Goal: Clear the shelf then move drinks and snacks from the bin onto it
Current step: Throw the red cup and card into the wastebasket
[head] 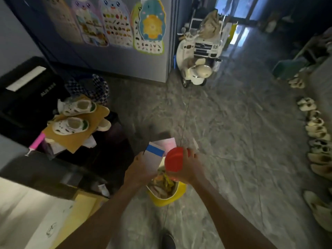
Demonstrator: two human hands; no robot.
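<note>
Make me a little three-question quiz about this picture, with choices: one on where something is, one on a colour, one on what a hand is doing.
1. Where is the yellow bin?
A. On the floor under the hands
B. On the black cabinet
C. Beside the toy scooter

2. What colour is the band on the carton in the left hand?
A. Green
B. Blue
C. Orange

3. What is the right hand doing?
A. Hanging empty
B. Pointing at the posters
C. Gripping a red container

Answers:
1. A: the bin stands on the floor just below both hands, far from the scooter.
2. B: the carton held by the left hand has a blue band near its top.
3. C: the fingers of the right hand wrap around the red container.
</note>
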